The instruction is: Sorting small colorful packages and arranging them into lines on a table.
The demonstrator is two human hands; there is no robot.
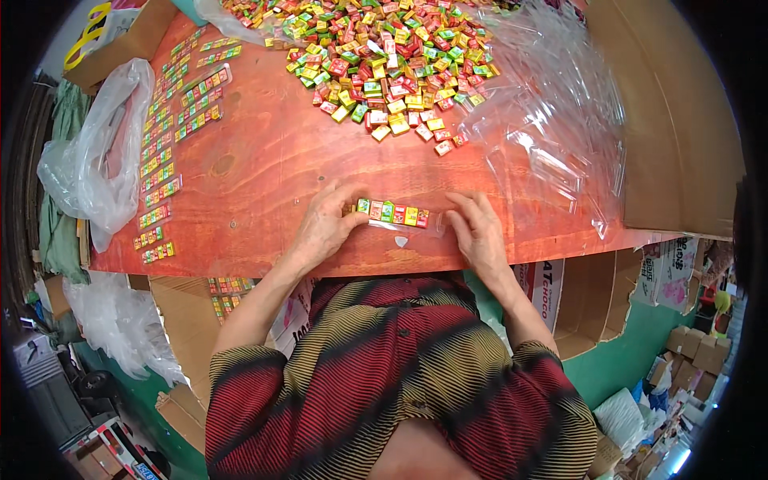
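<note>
Left hand [324, 226]: palm down on table [256, 160], fingers bent, tips against left end of candy row [392, 213]; holding nothing lifted.
Right hand [476, 230]: palm down, fingers spread narrow, tips pressing clear sleeve [428, 226] at right end of row.
Candy row: small squares, green, red and yellow, lined up side by side between both hands, touching left fingertips; whether fully inside sleeve cannot be told.
Sleeve: flat on table just under and beside row, edge reaching right fingertips.
Candy pile [384, 64]: loose, well beyond both hands, toward far edge.
Filled strips [172, 120]: laid in rows far out past left hand.
Empty sleeves [552, 128]: clear heap beyond right hand, near pile.
Plastic bag [96, 152]: crumpled, outermost on left-hand side, at table edge.
Cardboard box [672, 120]: well out past right hand.
</note>
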